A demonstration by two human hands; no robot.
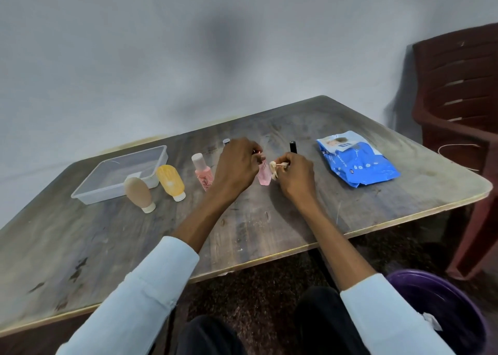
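Head view: left hand (pixel 237 166) curls round pink bottle (pixel 264 176), right hand (pixel 295 175) pinches wipe (pixel 275 168) against it.
Tip: prob hold steady, rub lightly.

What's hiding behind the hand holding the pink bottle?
Only a small grey cap peeks out behind the left hand; whatever is below the cap is covered by that hand.

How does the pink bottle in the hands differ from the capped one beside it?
The held bottle is gripped at its top by the left hand; the capped bottle stands untouched. The held bottle looks paler and plain; the capped bottle bears a print. Both are pink.
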